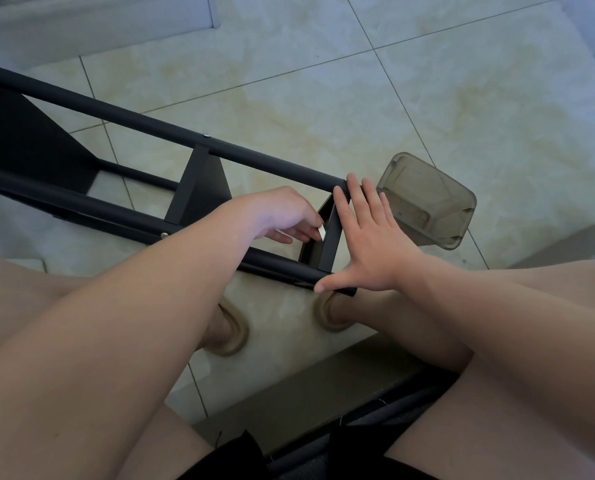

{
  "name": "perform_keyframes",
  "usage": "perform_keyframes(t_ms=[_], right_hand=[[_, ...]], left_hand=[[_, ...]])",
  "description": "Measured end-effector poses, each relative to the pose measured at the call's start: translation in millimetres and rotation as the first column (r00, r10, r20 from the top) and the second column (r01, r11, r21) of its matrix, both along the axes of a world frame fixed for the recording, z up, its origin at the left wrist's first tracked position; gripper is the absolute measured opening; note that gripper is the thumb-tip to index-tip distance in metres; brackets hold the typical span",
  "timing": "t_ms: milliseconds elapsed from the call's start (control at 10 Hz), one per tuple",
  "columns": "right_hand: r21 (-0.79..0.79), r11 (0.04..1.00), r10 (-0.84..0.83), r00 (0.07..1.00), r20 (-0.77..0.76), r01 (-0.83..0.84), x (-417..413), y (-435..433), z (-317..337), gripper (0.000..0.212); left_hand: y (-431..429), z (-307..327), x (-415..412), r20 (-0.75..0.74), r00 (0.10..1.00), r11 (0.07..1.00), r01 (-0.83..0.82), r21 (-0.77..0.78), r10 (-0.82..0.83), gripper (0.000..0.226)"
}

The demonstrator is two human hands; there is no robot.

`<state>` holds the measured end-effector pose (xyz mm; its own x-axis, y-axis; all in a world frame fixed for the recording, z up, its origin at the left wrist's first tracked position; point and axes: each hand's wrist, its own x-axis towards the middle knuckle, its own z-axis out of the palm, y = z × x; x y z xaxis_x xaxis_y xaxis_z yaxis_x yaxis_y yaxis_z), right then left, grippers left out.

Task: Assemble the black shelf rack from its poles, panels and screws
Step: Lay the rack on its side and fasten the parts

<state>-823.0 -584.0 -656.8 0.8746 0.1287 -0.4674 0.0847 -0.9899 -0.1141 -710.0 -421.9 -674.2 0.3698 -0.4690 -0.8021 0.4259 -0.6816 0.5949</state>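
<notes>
At the near end of the black shelf rack (29,143), the left hand (285,216) reaches between the poles and pinches a small pale piece (321,232) in its curled fingertips, held right against the inner face of the end panel (331,237); what the piece is cannot be told. On the other side of that panel the right hand (368,244) lies flat, its 4 fingers straight and pressed along the panel's outer edge, while the thumb rests on the tip of the near pole (98,211). The rack lies on its side on the tiled floor (323,81), running away to the left, with the far pole (272,161) parallel to the near one and a middle panel (199,192) set between them. 1 screw head (205,135) shows on the far pole and 1 more (164,234) on the near pole. Just beside the right hand's fingertips, a tinted plastic box (427,199) sits on the floor; whether anything lies in it cannot be told. Below the rack's end, 2 beige slippers (233,332) show on the person's feet.
</notes>
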Motion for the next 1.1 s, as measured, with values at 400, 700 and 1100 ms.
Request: perform_keyframes(t_ms=[400, 700, 1100], right_hand=[[0.006, 1.000, -0.003, 1.000, -0.006, 0.003, 0.5, 0.3, 1.9, 0.157], [0.008, 1.000, -0.004, 1.000, -0.012, 0.005, 0.6, 0.4, 2.3, 0.156], [0.009, 1.000, 0.001, 1.000, -0.009, -0.001, 0.4, 0.0, 0.9, 0.155]], left_hand=[[0.4, 0.9, -5.6, -0.111, 0.993, 1.000, 0.027, 0.012, -0.025, 0.015], [3.8, 2.2, -2.2, -0.090, 0.991, 0.995, 0.095, 0.006, -0.094, 0.019], [7.5, 9.1, 2.8, -0.042, 0.975, 0.975, 0.218, 0.045, -0.217, 0.019]])
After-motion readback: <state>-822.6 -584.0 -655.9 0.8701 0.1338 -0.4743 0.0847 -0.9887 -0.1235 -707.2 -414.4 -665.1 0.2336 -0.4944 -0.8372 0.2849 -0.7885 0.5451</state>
